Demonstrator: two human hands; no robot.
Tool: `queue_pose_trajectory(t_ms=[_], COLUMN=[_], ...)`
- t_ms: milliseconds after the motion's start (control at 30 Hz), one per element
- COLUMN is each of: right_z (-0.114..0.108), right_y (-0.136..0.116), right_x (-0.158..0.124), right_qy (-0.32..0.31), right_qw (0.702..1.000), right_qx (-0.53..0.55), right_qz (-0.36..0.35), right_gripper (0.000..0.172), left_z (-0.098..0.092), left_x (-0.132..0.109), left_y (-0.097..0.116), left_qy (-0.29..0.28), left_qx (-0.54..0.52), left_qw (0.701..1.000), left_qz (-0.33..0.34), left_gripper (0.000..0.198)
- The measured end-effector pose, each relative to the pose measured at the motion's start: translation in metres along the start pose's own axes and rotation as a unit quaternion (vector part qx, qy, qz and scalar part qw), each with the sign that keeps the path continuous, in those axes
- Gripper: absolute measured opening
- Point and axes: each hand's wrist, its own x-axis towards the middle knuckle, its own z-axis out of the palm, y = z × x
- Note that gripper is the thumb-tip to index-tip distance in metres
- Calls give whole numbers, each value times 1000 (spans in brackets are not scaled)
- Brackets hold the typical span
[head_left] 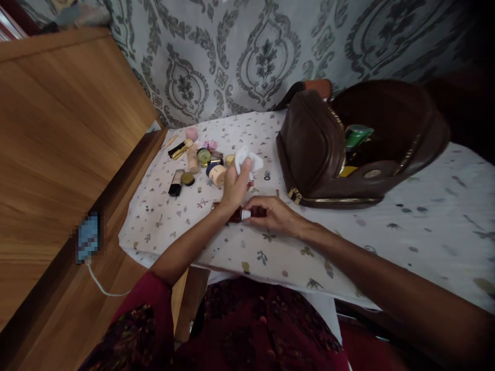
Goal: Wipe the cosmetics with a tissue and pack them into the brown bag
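Note:
My left hand (235,189) is closed on a crumpled white cloth or tissue (244,154), which sticks out above the thumb. Below it, a dark reddish bottle (235,216) with a white collar or cap lies on the patterned tablecloth, partly covered by my left wrist. The fingers of my right hand (278,216) are closed at the bottle's white end. A jar with a dark blue lid (215,174) stands just left of my left hand.
Several cosmetics, among them a small bottle with a black cap (176,183) and a round gold-coloured lid (187,179), sit at the left. An unzipped brown leather bag (317,154) stands at the right. A wooden panel (69,118) borders the left; a phone (88,237) with a cable lies there.

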Motion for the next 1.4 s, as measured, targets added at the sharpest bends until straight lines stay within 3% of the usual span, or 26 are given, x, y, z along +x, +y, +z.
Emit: queue_pose_trajectory(t_ms=[67,200,300,400,667,1000,1200,1300,1400], right_z=[0,0,-1,-1,2,2,3,3,3], right_y=[0,-1,-2,-2,-3,-3,-8,-10,-11], right_x=[0,-1,-1,-1,-1,-2,-2,-2,-2], right_qy=[2,-2,-6,-1,0,1,-6,-14,-10], right_qw=[1000,1000,1000,1000,1000,999,997,993,990], right_qx=[0,-8,-17,-29,-6,-25,-71,-112,-132], right_qz=[-3,-11,-20,-12,-13,-21,-26,-44,-53], right_gripper=[17,20,24,30,17,15,7,10,8], left_z=[-4,-8,-4,1,-6,-5,-5,-16,-38], left_x=[-6,-12,-13,-14,9,10,25,28,10], left_y=[-2,-2,-1,2,3,-2,-8,-4,10], left_qy=[-31,-33,-55,-69,-23,-14,-9,14,13], left_qx=[43,143,259,326,371,316,301,270,330], left_qw=[998,981,937,902,880,918,928,947,921], left_qz=[37,124,227,276,295,238,217,172,206], left_gripper=[37,40,41,40,44,41,39,44,46])
